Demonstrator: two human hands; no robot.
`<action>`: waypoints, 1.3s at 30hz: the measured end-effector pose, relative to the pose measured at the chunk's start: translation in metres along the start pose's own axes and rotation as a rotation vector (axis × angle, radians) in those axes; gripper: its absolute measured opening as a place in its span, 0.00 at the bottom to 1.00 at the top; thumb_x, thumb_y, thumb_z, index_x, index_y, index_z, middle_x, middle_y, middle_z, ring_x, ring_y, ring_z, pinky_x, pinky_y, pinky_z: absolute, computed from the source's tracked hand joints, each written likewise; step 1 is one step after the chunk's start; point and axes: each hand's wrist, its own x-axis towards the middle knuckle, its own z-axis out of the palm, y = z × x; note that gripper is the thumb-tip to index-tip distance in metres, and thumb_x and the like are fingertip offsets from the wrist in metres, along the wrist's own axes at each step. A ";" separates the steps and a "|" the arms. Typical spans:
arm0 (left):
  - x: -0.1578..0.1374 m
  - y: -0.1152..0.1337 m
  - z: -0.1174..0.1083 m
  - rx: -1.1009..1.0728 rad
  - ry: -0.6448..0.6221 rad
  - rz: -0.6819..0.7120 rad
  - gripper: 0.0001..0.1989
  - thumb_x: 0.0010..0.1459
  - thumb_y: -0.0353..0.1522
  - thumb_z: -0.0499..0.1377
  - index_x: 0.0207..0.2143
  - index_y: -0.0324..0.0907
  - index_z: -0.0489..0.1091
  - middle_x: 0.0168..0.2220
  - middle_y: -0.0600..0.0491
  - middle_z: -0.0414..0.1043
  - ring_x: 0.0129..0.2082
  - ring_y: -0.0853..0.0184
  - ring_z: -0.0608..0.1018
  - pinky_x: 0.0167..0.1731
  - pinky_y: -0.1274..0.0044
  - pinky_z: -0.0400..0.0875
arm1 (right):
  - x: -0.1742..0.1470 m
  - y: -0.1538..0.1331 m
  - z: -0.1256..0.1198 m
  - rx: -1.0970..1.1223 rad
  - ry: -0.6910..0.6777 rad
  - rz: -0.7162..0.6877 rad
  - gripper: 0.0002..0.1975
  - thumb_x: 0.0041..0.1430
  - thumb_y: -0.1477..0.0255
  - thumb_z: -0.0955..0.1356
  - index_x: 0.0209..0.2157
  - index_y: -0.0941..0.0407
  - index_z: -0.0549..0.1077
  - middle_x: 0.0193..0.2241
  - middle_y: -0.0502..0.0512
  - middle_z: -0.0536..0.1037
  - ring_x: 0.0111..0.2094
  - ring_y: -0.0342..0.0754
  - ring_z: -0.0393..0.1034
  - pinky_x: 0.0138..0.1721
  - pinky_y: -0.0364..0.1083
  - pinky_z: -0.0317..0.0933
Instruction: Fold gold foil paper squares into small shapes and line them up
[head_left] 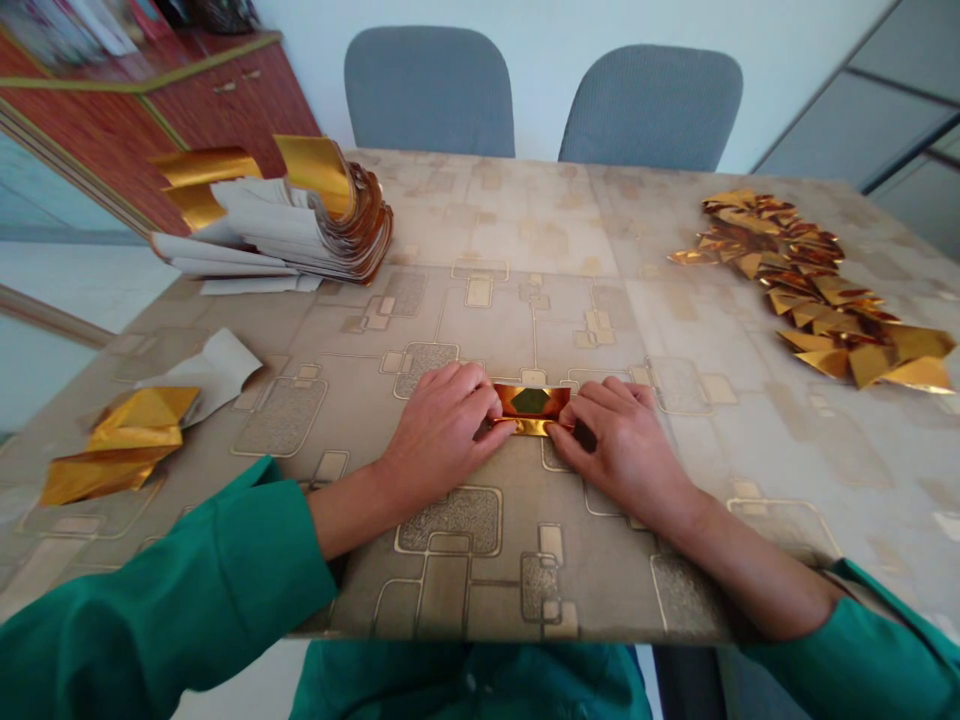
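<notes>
Gold foil strip (534, 402) sits creased lengthwise between 2 bare hands, low over the near side of a patterned table (540, 225), as I watch remotely through the head camera. I have the left hand (444, 422) clamped on 1 end, thumb in front and fingers curled, and the right hand (626, 440) clamped likewise on the other. A dark green patch shows on the strip's upper face, above a narrow lower fold. Green sleeves (247, 560) reach in from both sides of my view. To the left, near the table's edge, crumpled gold sheets (139, 440) lie against a pale piece of paper (225, 370). Beyond them I see a thick stack of paper (300, 225), bent upward at its right end, with gold sheets on top. Well apart, at far right, folded gold pieces (817, 290) form a long heap. Behind the table stand 2 gray chairs (429, 95); a reddish wooden cabinet (232, 100) fills the far left corner.
</notes>
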 end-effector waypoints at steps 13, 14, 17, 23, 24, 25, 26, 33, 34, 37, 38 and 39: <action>-0.001 -0.004 0.001 -0.067 0.029 -0.070 0.10 0.58 0.35 0.65 0.31 0.41 0.67 0.36 0.54 0.69 0.39 0.61 0.71 0.40 0.70 0.62 | 0.004 0.000 0.009 -0.033 0.035 0.100 0.10 0.55 0.69 0.72 0.25 0.54 0.67 0.26 0.48 0.72 0.33 0.49 0.64 0.37 0.48 0.45; -0.001 -0.005 0.000 -0.076 0.033 -0.081 0.10 0.58 0.34 0.65 0.32 0.41 0.66 0.35 0.54 0.69 0.38 0.62 0.71 0.39 0.70 0.63 | 0.004 0.001 0.009 -0.020 0.030 0.119 0.10 0.54 0.69 0.72 0.26 0.54 0.67 0.26 0.47 0.72 0.33 0.49 0.64 0.37 0.48 0.45; -0.005 -0.009 -0.003 -0.067 0.071 -0.058 0.07 0.60 0.33 0.63 0.33 0.41 0.67 0.36 0.53 0.69 0.38 0.62 0.70 0.38 0.71 0.64 | 0.004 0.003 0.011 0.009 0.018 0.147 0.10 0.53 0.69 0.72 0.27 0.54 0.66 0.27 0.47 0.73 0.33 0.49 0.63 0.37 0.48 0.45; -0.010 0.006 -0.002 0.164 0.196 0.421 0.10 0.69 0.28 0.51 0.44 0.38 0.72 0.40 0.50 0.72 0.40 0.62 0.70 0.46 0.69 0.67 | 0.004 0.003 0.013 0.007 0.043 0.135 0.09 0.55 0.68 0.71 0.29 0.53 0.66 0.28 0.47 0.74 0.34 0.49 0.64 0.38 0.48 0.45; -0.010 0.009 0.000 0.184 0.166 0.455 0.12 0.70 0.27 0.50 0.45 0.37 0.72 0.39 0.49 0.72 0.40 0.62 0.71 0.47 0.69 0.67 | 0.004 0.003 0.013 0.001 0.047 0.133 0.09 0.55 0.68 0.71 0.29 0.53 0.66 0.28 0.47 0.74 0.34 0.50 0.64 0.38 0.48 0.46; -0.010 0.012 0.002 0.195 0.137 0.467 0.12 0.70 0.27 0.49 0.45 0.35 0.72 0.38 0.49 0.72 0.39 0.61 0.71 0.46 0.69 0.68 | 0.003 0.002 0.013 -0.004 0.048 0.131 0.09 0.55 0.68 0.71 0.29 0.53 0.66 0.28 0.48 0.74 0.34 0.50 0.64 0.38 0.48 0.46; -0.010 0.014 0.003 0.201 0.110 0.469 0.13 0.70 0.26 0.48 0.46 0.34 0.72 0.38 0.48 0.72 0.39 0.61 0.71 0.45 0.69 0.69 | 0.003 0.002 0.013 -0.008 0.048 0.128 0.09 0.55 0.68 0.70 0.29 0.53 0.66 0.28 0.48 0.74 0.34 0.50 0.64 0.38 0.48 0.46; -0.020 0.005 0.003 0.187 0.036 0.484 0.16 0.70 0.27 0.46 0.52 0.31 0.70 0.42 0.44 0.72 0.43 0.59 0.72 0.48 0.66 0.70 | 0.001 0.004 0.011 -0.042 0.043 0.110 0.07 0.57 0.70 0.69 0.30 0.54 0.66 0.29 0.49 0.74 0.35 0.50 0.64 0.39 0.48 0.47; -0.021 0.004 0.002 0.183 0.030 0.481 0.16 0.70 0.27 0.46 0.52 0.31 0.69 0.43 0.44 0.72 0.44 0.59 0.72 0.48 0.66 0.70 | 0.000 0.004 0.011 -0.040 0.042 0.113 0.07 0.57 0.71 0.69 0.31 0.54 0.66 0.29 0.49 0.74 0.34 0.50 0.64 0.38 0.48 0.47; -0.024 0.003 0.003 0.177 -0.003 0.447 0.17 0.70 0.27 0.46 0.54 0.31 0.68 0.45 0.43 0.72 0.45 0.58 0.71 0.48 0.65 0.71 | -0.002 0.003 0.008 -0.050 0.073 0.087 0.06 0.58 0.72 0.69 0.30 0.55 0.67 0.28 0.49 0.74 0.33 0.49 0.63 0.37 0.48 0.47; -0.024 0.003 0.003 0.176 -0.013 0.436 0.17 0.70 0.27 0.46 0.54 0.32 0.68 0.45 0.43 0.72 0.45 0.58 0.71 0.48 0.65 0.71 | -0.003 0.002 0.007 -0.063 0.098 0.054 0.06 0.60 0.72 0.69 0.29 0.55 0.68 0.28 0.49 0.74 0.33 0.48 0.63 0.38 0.48 0.47; -0.024 0.004 0.004 0.174 -0.018 0.431 0.17 0.69 0.27 0.47 0.54 0.32 0.68 0.46 0.43 0.71 0.46 0.58 0.71 0.49 0.65 0.71 | -0.003 0.000 0.006 -0.077 0.123 0.005 0.07 0.62 0.72 0.68 0.29 0.55 0.69 0.27 0.50 0.74 0.33 0.48 0.62 0.39 0.48 0.47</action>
